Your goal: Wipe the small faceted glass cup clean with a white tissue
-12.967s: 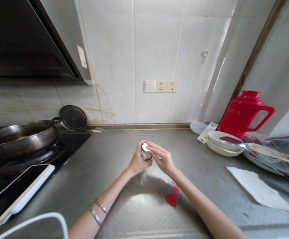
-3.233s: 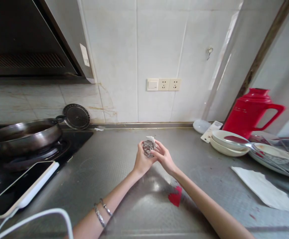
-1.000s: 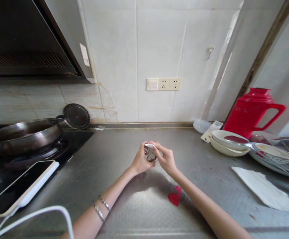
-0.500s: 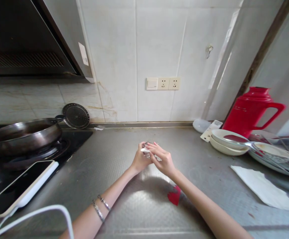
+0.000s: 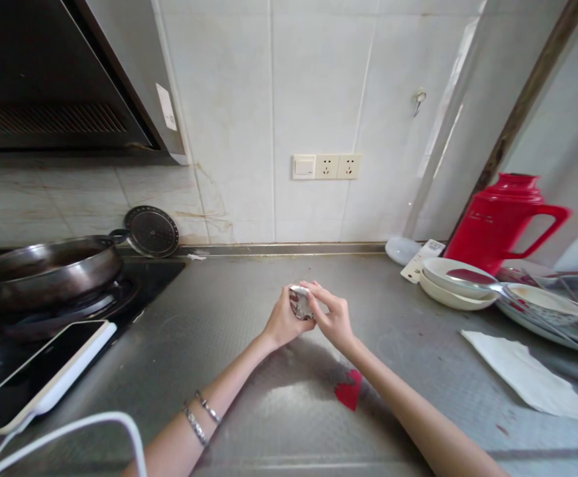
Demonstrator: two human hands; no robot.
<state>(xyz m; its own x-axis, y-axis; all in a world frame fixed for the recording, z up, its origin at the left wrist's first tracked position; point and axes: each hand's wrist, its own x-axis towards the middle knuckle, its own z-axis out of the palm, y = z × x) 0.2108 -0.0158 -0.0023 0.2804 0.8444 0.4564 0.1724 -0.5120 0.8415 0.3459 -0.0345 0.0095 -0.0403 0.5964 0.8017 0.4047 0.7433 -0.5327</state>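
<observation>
Above the middle of the counter, my left hand [image 5: 284,323] wraps round a small shiny silver round thing [image 5: 301,302], with its fingers closed on its left side and underneath. It looks like a little cup or glass, but its exact kind I cannot make out. My right hand [image 5: 333,319] grips the same thing from the right, with fingertips curled over its upper edge. Part of its right side is hidden by those fingers. A red jagged scrap [image 5: 348,389] lies on the counter just below my right wrist.
On the left, a pan [image 5: 45,271] sits on the stove beside a phone [image 5: 35,377] with a white cable [image 5: 100,417]. To the right stand a red thermos [image 5: 500,222], stacked white bowls [image 5: 458,291], a plate [image 5: 547,324] and a flat white paper [image 5: 527,377].
The white material seen at my fingers no longer shows. My right hand has drawn slightly to the right, and the round silver thing is now more exposed between both hands.
</observation>
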